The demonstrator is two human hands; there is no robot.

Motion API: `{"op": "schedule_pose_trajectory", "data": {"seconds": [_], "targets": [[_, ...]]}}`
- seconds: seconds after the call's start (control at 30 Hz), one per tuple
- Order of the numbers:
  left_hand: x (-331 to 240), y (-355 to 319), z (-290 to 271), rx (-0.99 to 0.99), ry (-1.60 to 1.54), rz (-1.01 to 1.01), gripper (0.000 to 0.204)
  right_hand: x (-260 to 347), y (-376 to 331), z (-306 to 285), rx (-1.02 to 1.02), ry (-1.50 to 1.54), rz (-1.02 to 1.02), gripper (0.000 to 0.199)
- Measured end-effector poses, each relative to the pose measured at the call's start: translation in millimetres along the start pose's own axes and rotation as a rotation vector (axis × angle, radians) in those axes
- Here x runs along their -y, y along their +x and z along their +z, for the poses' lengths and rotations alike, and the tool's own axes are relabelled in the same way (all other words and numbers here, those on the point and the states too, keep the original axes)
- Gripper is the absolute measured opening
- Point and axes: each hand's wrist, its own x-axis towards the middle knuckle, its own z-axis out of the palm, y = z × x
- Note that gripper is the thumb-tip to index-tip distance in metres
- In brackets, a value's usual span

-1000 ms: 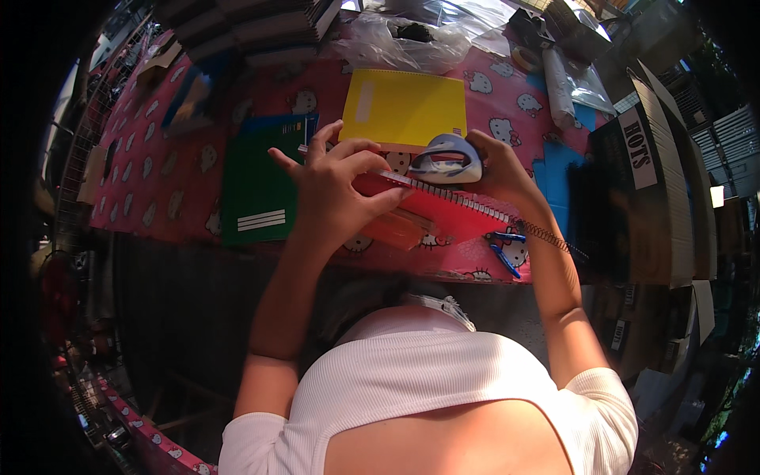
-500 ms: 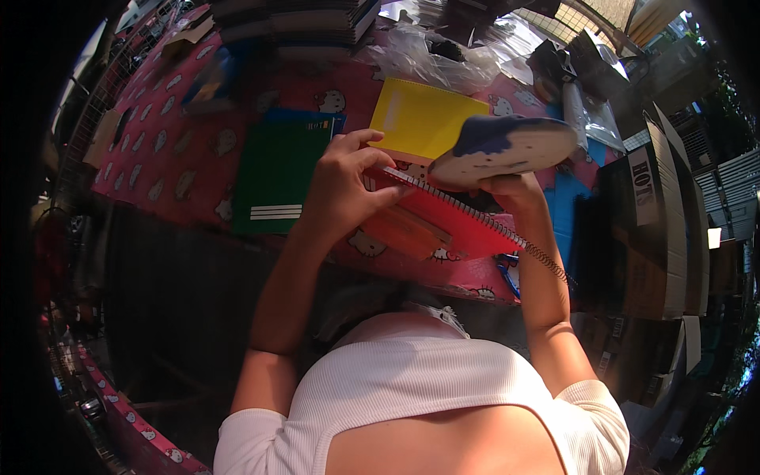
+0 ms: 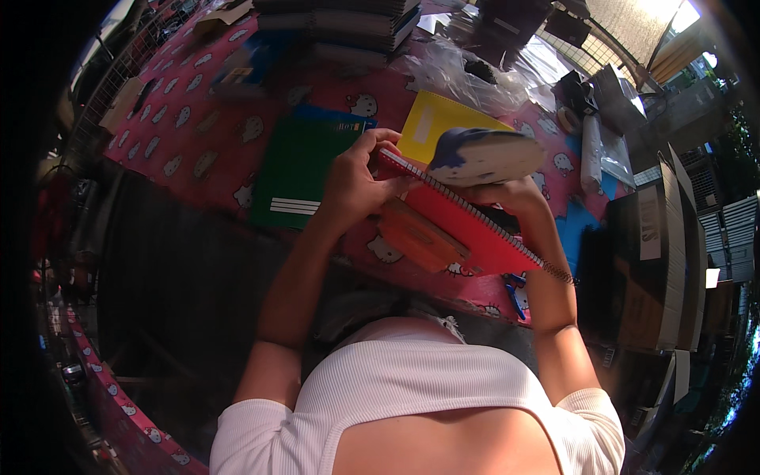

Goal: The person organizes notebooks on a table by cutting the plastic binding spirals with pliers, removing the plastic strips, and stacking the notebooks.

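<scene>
My left hand [image 3: 358,178] pinches the upper left end of a red spiral notebook [image 3: 475,226], which is tilted up off the table. Its wire coil [image 3: 560,273] sticks out past the lower right end. My right hand [image 3: 511,194] grips a rounded, flat-faced white object with blue patches [image 3: 491,157], held above the notebook's spine; most of those fingers are hidden. An orange-brown block [image 3: 419,237] sits under the notebook. A green notebook [image 3: 305,166] lies left of my left hand, and a yellow notebook [image 3: 435,119] lies beyond both hands.
A pink patterned cloth [image 3: 182,142] covers the table. Stacked dark notebooks [image 3: 348,24] and crumpled clear plastic [image 3: 459,75] are at the back. On the right stand cardboard boxes [image 3: 673,261]. Blue-handled scissors or pliers [image 3: 516,294] lie by the near table edge.
The view has shifted, so the table appears farther right. The white-and-blue object and the red notebook have moved slightly left over the table. Both hands keep their hold.
</scene>
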Motion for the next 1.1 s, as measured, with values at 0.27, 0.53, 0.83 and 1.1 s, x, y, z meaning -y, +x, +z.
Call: {"op": "schedule_pose_trajectory", "data": {"seconds": [0.27,0.53,0.83,1.1], "targets": [[11,1,-6,0.03,-0.401,0.117,0.045,-33,11,-5,-0.057,-0.942,0.116,0.051],[29,6,-11,-0.013,-0.564,-0.075,0.042,3,31,5,0.03,-0.54,0.098,0.055],[28,2,-30,-0.005,-0.456,-0.055,0.034,-18,13,-27,-0.598,-0.806,0.123,0.044],[71,25,-26,0.273,-0.755,-0.058,0.019,-137,-160,-88,-0.812,-1.144,0.322,0.064]]}}
